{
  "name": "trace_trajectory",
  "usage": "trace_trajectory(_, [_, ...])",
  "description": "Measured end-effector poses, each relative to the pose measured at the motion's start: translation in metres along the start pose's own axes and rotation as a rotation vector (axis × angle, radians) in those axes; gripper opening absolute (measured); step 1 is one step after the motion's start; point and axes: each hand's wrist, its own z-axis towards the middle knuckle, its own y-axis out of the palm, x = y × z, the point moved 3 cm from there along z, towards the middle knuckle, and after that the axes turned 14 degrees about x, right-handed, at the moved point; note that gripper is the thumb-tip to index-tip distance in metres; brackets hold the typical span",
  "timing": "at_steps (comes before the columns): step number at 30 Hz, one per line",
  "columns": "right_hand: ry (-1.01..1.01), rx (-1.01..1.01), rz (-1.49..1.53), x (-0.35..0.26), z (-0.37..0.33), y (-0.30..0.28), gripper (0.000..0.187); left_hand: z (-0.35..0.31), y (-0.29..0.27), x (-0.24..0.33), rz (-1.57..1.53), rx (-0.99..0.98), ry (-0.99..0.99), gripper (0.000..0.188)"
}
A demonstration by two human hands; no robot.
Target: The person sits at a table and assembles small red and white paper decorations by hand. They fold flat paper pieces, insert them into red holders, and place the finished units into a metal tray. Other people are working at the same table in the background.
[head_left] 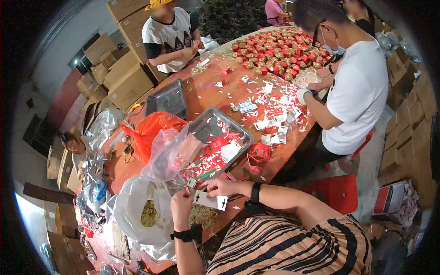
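A white card [211, 200] with dark cut-out slots is held low over the near edge of the table. My right hand [222, 188] is closed on its upper edge, the fingers pointing left. At the card's left end, my left hand [182, 204] is pinched closed, and its fingertips meet the card there. A small pale tag-like piece [191, 183] shows just above those fingers. Beyond my hands lies a grey tray [248, 140] with red and white paper pieces. Straw-like shreds [203, 215] lie under the card, beside a white plastic bag [133, 201] holding more.
An orange-red bag [158, 130] and a dark tray [166, 101] lie farther left. Red folded boxes [260, 153] and paper scraps [291, 107] spread across the table [208, 94]. Many red-and-gold items [279, 50] are heaped at the far end. A co-worker [355, 87] stands at right, another [169, 39] opposite.
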Motion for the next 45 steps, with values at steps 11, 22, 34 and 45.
trace_trajectory(11, [0.216, 0.005, 0.253, -0.003, -0.007, -0.009, 0.011, -0.010, 0.018, 0.006, -1.164, -0.278, -0.677, 0.006])
trace_trajectory(22, [0.246, 0.129, 0.192, 0.006, -0.009, -0.020, 0.016, -0.015, 0.038, 0.019, -1.094, -0.324, -0.603, 0.015])
trace_trajectory(34, [0.232, 0.161, 0.142, 0.003, -0.012, -0.029, 0.016, -0.016, 0.040, 0.027, -1.360, -0.230, -0.801, 0.008])
trace_trajectory(45, [0.273, -0.055, 0.117, 0.005, -0.011, -0.028, 0.021, -0.020, 0.038, 0.029, -1.570, -0.243, -0.848, 0.004])
